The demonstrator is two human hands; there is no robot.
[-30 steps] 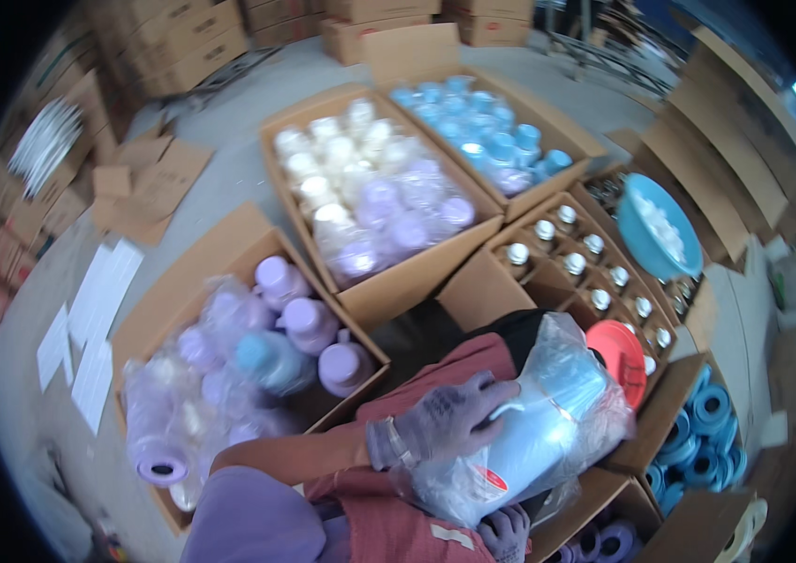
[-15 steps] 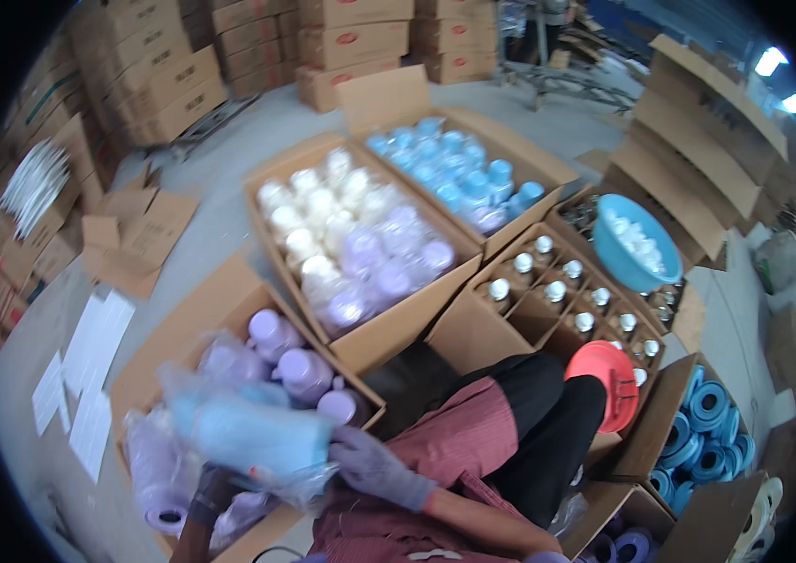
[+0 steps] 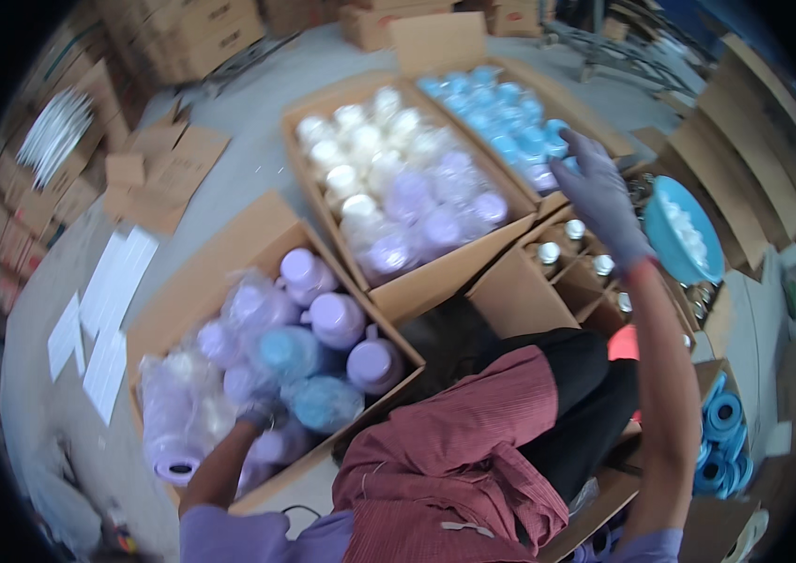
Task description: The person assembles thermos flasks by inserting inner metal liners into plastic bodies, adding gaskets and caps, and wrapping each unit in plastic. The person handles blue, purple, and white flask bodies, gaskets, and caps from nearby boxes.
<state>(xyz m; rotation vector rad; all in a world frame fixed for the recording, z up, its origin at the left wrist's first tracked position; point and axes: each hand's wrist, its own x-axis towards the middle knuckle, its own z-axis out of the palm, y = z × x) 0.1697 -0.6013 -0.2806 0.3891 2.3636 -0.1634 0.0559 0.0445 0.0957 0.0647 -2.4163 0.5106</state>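
Two blue wrapped flasks (image 3: 323, 403) lie in the near carton (image 3: 215, 272), toward its right side. The left hand (image 3: 262, 413) is down inside that carton, just beside the lower flask; whether its fingers grip anything, I cannot tell. Along the carton's right wall stand three purple-lidded flasks (image 3: 337, 319). The one right hand (image 3: 595, 192) is well beyond the near carton and to its right, fingers parted, near a group of blue flasks (image 3: 506, 122) too overlapped to count. Just beyond the near carton sits one mixed carton (image 3: 454, 277) with at least eight white flasks (image 3: 341, 178) and at least four purple ones. Right of the near carton are one divided carton (image 3: 515, 296), showing at least four pale caps (image 3: 548, 252), and one blue basin (image 3: 665, 253). At least three white sheets (image 3: 107, 375) lie to its left.
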